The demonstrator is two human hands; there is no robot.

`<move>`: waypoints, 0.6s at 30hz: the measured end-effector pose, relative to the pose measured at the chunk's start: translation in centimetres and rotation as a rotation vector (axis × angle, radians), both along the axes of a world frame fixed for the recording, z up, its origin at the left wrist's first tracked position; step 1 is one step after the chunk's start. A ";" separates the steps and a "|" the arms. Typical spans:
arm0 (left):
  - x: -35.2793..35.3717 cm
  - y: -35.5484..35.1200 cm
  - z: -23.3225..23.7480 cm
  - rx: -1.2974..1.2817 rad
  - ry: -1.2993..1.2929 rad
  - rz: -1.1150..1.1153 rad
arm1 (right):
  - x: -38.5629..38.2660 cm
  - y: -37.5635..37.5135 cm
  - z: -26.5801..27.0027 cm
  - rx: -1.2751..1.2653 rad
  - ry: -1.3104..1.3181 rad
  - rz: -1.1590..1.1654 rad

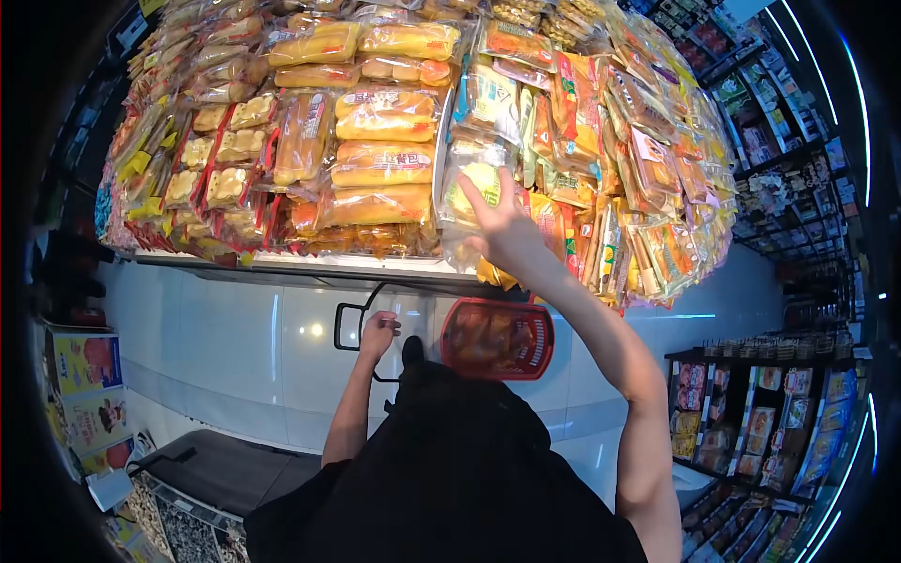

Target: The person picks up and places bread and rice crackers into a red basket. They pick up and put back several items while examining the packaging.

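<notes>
My right hand [511, 236] reaches onto the front of the heaped display, its fingers spread over a clear-wrapped package with a pale yellow-green round face [480, 190]. The fingertips touch this package and do not close round it. To its left lie long wrapped bread rolls [383, 163]. Lower down, my left hand [379, 332] hangs with curled fingers beside the black handle [348, 326] of a red shopping basket [544, 340]. Whether anything is inside those fingers cannot be made out. Some wrapped food [483, 330] sits in the basket on the floor.
A white shelf edge [310, 264] runs along the front of the display. Wrapped snacks [671, 249] bulge out at the right. Stocked shelves [751, 413] stand to the right. A dark grey case-like surface [225, 469] is at the lower left, near a bin of loose goods [183, 527].
</notes>
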State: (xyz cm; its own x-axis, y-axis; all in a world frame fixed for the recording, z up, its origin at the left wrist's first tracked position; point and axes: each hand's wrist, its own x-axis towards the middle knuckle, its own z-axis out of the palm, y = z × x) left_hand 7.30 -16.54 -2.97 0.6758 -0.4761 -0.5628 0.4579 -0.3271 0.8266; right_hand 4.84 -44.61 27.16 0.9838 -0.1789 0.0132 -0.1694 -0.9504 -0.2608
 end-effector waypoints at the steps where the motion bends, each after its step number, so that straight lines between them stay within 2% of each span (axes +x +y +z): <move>1: 0.0 -0.2 0.7 0.003 0.003 0.001 | 0.1 -0.4 -1.3 0.028 -0.140 0.027; 2: 0.0 -0.4 1.2 -0.009 -0.012 -0.010 | 0.3 -0.4 -1.5 0.057 -0.280 0.052; 4: -0.1 -0.4 2.2 -0.015 -0.025 -0.025 | -0.1 -0.5 -1.8 0.121 -0.288 0.033; 7: -0.4 -0.5 3.0 -0.015 -0.009 -0.027 | -0.5 0.2 -1.7 0.079 -0.332 -0.008; 13: -0.9 -0.9 3.5 -0.028 0.097 -0.029 | -0.6 2.0 -2.2 0.002 -0.199 -0.102; 18: -1.1 -1.2 3.3 -0.034 0.055 -0.071 | -0.7 0.8 -3.3 0.004 -0.379 -0.038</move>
